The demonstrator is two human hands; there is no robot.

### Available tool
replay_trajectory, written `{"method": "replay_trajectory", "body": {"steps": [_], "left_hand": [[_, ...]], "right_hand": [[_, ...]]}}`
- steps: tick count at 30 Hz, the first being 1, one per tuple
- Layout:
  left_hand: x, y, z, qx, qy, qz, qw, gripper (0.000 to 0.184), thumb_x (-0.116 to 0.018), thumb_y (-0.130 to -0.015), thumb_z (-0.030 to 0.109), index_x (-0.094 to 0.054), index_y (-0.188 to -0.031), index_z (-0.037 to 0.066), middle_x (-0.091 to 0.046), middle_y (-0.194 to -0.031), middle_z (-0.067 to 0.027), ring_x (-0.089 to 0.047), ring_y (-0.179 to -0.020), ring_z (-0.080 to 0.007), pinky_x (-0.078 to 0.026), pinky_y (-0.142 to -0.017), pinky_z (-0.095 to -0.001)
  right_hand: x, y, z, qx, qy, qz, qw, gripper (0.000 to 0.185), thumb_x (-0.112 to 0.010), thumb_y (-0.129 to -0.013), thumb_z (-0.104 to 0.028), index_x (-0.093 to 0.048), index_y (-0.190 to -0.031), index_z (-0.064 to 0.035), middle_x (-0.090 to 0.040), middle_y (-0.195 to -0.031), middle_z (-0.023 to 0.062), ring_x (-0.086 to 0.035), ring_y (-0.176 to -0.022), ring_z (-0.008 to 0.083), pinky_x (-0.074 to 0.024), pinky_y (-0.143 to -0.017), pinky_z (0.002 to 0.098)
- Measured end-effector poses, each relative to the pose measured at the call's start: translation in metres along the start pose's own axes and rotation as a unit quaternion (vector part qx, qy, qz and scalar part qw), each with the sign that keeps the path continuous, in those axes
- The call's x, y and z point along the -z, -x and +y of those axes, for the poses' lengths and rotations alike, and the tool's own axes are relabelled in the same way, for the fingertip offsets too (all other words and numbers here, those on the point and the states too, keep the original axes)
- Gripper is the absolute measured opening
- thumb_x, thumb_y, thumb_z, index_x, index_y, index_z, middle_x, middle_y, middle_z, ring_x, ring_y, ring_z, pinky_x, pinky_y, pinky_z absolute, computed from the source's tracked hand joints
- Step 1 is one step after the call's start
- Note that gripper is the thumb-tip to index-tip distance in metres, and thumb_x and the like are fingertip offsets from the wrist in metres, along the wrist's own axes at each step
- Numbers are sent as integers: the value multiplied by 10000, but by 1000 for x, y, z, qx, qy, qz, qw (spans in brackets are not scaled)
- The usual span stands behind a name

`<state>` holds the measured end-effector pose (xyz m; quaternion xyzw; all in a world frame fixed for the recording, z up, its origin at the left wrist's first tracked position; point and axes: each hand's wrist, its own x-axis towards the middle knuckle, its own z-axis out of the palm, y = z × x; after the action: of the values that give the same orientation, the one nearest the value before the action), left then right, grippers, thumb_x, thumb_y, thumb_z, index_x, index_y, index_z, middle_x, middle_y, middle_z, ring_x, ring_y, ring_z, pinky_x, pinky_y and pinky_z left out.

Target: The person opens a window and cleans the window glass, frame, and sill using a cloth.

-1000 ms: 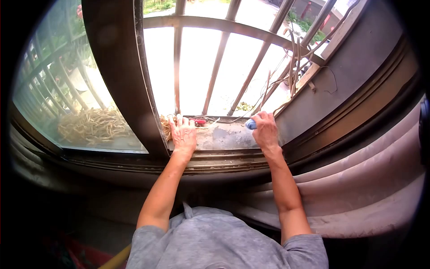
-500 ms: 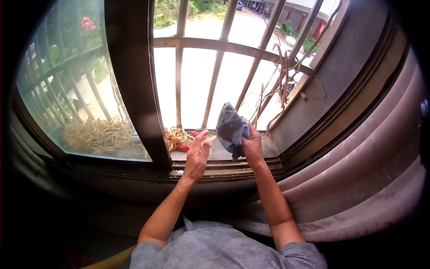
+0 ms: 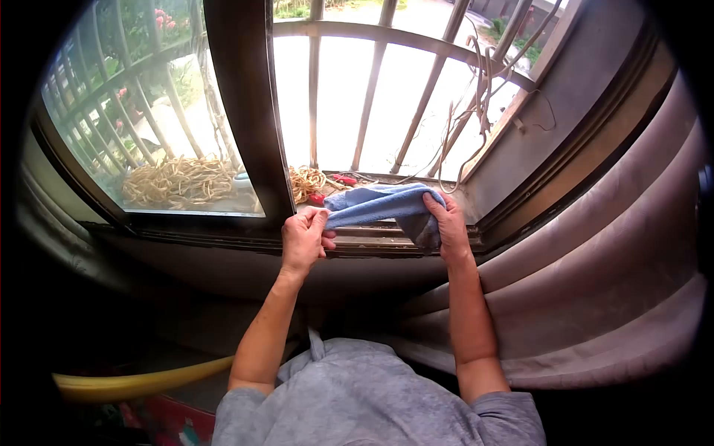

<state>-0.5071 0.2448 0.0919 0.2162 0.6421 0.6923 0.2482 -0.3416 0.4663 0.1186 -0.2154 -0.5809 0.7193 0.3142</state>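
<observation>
A blue-grey cloth (image 3: pixel 379 208) is stretched between my two hands, above the window track (image 3: pixel 364 242). My left hand (image 3: pixel 303 239) pinches its left end, fingers closed. At the other end, my right hand (image 3: pixel 451 224) grips the cloth between thumb and fingers. Part of the cloth hangs down in a darker, dirty-looking fold beside my right hand. Behind the cloth lies the window sill (image 3: pixel 465 202), partly covered by it.
Metal bars (image 3: pixel 372 97) stand outside the open window. A tangle of straw-coloured strands (image 3: pixel 182 184) lies behind the glass pane at left, with red items (image 3: pixel 343 179) on the sill. Loose cables (image 3: pixel 483 97) hang at right. A pale curtain (image 3: pixel 595 282) drapes on the right.
My left hand, open and apart from the cloth before, now holds its left end. The cloth has gone from bunched in my right hand to pulled out sideways. The view has tilted down.
</observation>
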Motion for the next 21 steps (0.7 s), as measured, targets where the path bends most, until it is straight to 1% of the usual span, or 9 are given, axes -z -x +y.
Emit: {"method": "replay_trajectory", "body": {"steps": [1, 2, 5, 7, 8, 11, 14, 18, 21], "left_hand": [[0, 2, 4, 4, 6, 4, 1000, 265, -550, -1016, 238, -613, -971, -16, -658, -707, -91, -609, -466, -109, -414, -355, -198], [-1, 3, 7, 8, 12, 7, 1000, 254, -541, -1021, 225, -597, -978, -20, -656, -709, -98, -606, -463, -112, -418, -356, -195], [3, -1, 4, -33, 45, 82, 995, 212, -523, -1024, 194, -575, -1015, -11, -643, -767, -100, -626, -526, -118, -468, -410, -202], [-13, 8, 7, -130, -69, 154, 977, 125, -552, -977, 99, -569, -1057, 5, -655, -959, -118, -674, -763, -148, -536, -588, -261], [-23, 13, 5, -179, -145, 133, 964, 152, -564, -952, 74, -567, -1086, 2, -651, -999, -129, -674, -812, -184, -536, -639, -300], [-55, 18, -14, -298, -322, -34, 898, 272, -595, -896, 48, -561, -1162, 2, -634, -1088, -164, -641, -957, -301, -503, -823, -402], [-81, 6, -46, -276, -407, -100, 865, 288, -600, -891, 134, -584, -1159, 28, -627, -1130, -173, -586, -1078, -338, -438, -955, -438], [-69, -1, -66, -420, -502, -37, 755, 244, -581, -885, 156, -600, -1098, 38, -645, -1026, -154, -607, -1023, -299, -435, -932, -419], [-60, 0, -57, -369, -549, -45, 749, 171, -582, -873, 145, -602, -1010, 44, -648, -973, -145, -608, -981, -300, -436, -919, -415]], "right_hand": [[4, 4, -3, -5, 7, 12, 1000, 227, -694, -926, -206, -693, -1047, -14, -675, -890, 6, -592, -807, 70, -467, -743, 218], [10, 8, -4, 53, 125, 26, 990, 239, -695, -915, -193, -685, -1072, -13, -675, -937, 35, -607, -840, 107, -475, -772, 239], [25, 15, 0, 179, 393, 14, 902, 335, -695, -884, -161, -638, -1180, -14, -656, -1090, 113, -627, -970, 210, -483, -871, 300], [27, 19, 9, 204, 463, -66, 860, 460, -692, -867, -147, -575, -1293, -17, -618, -1208, 150, -606, -1103, 265, -469, -954, 336], [25, 23, 19, 160, 498, -109, 845, 557, -696, -850, -150, -517, -1363, -30, -554, -1300, 213, -527, -1236, 343, -413, -1048, 376], [6, 28, 50, 181, 639, -64, 745, 446, -663, -839, -135, -576, -1267, -39, -604, -1221, 193, -564, -1133, 369, -451, -987, 440], [-7, 19, 70, 200, 600, -13, 775, 316, -648, -827, -119, -616, -1126, -20, -644, -1100, 194, -593, -1038, 393, -477, -921, 455], [-25, 10, 83, 246, 550, -7, 798, 277, -627, -826, -104, -604, -1085, -8, -648, -1056, 217, -604, -1043, 391, -481, -919, 460], [-40, 8, 72, 202, 526, -58, 824, 296, -612, -833, -105, -589, -1114, -15, -651, -1044, 226, -614, -1035, 393, -488, -910, 460]]}}
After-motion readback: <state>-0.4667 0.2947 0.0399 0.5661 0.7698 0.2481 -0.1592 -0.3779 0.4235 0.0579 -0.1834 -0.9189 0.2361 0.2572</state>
